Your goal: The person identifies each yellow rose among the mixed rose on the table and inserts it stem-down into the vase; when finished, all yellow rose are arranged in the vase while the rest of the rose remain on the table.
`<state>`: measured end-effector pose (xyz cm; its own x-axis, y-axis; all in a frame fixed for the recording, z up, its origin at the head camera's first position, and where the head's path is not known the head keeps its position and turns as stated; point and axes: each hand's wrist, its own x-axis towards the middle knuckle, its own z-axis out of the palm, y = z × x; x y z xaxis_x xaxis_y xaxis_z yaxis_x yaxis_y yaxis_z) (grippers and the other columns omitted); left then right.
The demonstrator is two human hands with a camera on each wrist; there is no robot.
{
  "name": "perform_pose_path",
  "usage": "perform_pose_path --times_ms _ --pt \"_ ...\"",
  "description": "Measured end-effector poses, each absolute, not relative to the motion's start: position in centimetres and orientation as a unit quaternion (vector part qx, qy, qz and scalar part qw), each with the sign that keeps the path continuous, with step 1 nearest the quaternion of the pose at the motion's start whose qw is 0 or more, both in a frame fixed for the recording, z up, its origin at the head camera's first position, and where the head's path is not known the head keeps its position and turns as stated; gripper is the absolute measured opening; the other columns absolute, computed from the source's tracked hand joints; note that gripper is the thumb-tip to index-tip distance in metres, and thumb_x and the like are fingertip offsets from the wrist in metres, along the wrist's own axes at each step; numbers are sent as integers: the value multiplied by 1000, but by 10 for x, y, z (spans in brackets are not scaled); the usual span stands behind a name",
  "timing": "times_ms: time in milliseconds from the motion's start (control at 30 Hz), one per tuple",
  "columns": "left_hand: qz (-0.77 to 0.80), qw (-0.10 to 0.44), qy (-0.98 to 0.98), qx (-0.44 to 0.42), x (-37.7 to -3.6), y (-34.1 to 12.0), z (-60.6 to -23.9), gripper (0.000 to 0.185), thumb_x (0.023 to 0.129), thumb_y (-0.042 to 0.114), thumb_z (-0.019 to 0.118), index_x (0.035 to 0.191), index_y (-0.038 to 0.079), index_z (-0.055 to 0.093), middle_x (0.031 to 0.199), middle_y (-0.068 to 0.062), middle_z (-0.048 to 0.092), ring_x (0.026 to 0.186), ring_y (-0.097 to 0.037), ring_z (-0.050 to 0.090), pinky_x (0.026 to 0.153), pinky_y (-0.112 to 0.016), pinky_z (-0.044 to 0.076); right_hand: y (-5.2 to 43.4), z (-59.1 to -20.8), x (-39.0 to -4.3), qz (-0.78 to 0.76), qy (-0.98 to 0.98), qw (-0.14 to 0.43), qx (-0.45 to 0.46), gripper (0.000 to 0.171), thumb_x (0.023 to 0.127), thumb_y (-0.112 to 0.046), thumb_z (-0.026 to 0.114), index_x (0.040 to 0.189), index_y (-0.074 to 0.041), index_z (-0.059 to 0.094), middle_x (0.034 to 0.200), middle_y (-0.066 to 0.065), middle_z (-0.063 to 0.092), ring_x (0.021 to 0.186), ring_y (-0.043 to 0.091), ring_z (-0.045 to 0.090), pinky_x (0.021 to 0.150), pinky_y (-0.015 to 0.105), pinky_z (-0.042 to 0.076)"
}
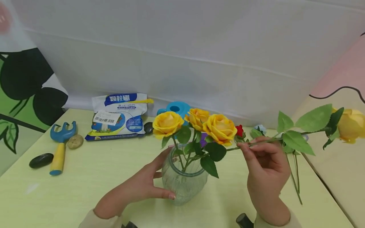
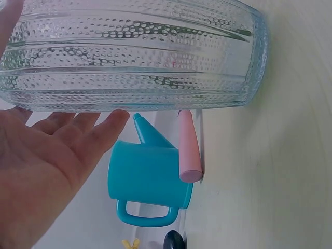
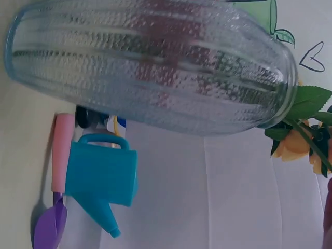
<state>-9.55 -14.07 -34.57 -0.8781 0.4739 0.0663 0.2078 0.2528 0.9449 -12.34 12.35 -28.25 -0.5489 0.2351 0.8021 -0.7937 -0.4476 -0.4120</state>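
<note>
A pale green table point(image 1: 85, 177) carries everything, with a white sheet hung behind its far edge. Toward the near edge, about midway along, stands a dimpled glass vase point(image 1: 183, 183) already holding three yellow roses point(image 1: 196, 125). The left hand point(image 1: 142, 185) rests on the vase's left side, fingers spread and nearly straight against the glass, thumb low on the front, steadying it rather than gripping. The right hand point(image 1: 266, 164) is raised just right of the vase and pinches the green stem of a fourth rose point(image 1: 349, 123) between thumb and fingertips; that stem lies almost level, its cut end pointing at the vase mouth, its bloom out past the table's right edge.

This looks like the adding of another flower to the bunch. The next move would call for tipping the stem upright and threading its end down between the leaves into the neck.

At the far edge lie a white and blue bag point(image 1: 118, 117) and a blue watering can point(image 1: 175, 109); near the left edge, a blue and yellow hand rake point(image 1: 60, 148), a tan stone point(image 1: 75, 141) and a black stone point(image 1: 41, 160).
</note>
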Motion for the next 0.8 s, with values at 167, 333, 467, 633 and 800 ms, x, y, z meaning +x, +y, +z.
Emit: perform_pose_path --times_ms 167,333,467,633,800 --pt "580 119 777 214 -97 -139 -344 106 71 24 81 149 18 9 150 -10 21 131 -33 30 97 -48 40 119 -273 -139 738 -466 331 358 16 69 23 66 80 19 56 83 17 55 72 23 60 69 28 54" --pt "580 133 778 200 -97 -138 -343 106 71 25 81 149 16 9 148 -13 25 130 -32 31 97 -46 41 112 -269 -138 718 -482 317 389 15 73 17 68 81 17 56 83 16 57 76 24 59 71 28 54" --pt "581 143 779 188 -96 -139 -343 99 71 26 81 146 13 17 144 -13 30 129 -35 32 97 -49 40 104 -277 -127 696 -460 351 425 16 73 13 70 78 17 56 84 16 60 83 25 57 71 26 53" --pt "589 132 770 205 -95 -140 -345 91 71 22 81 143 14 25 144 -9 31 131 -34 28 97 -54 37 102 -296 -122 647 -414 407 495 13 72 16 69 75 15 56 82 24 59 80 28 59 71 26 52" --pt "593 123 763 226 -97 -140 -347 87 72 20 80 141 20 28 141 -3 35 129 -28 33 99 -55 35 105 -313 -119 588 -459 416 521 6 75 12 66 76 13 59 82 22 61 80 25 57 77 28 50"
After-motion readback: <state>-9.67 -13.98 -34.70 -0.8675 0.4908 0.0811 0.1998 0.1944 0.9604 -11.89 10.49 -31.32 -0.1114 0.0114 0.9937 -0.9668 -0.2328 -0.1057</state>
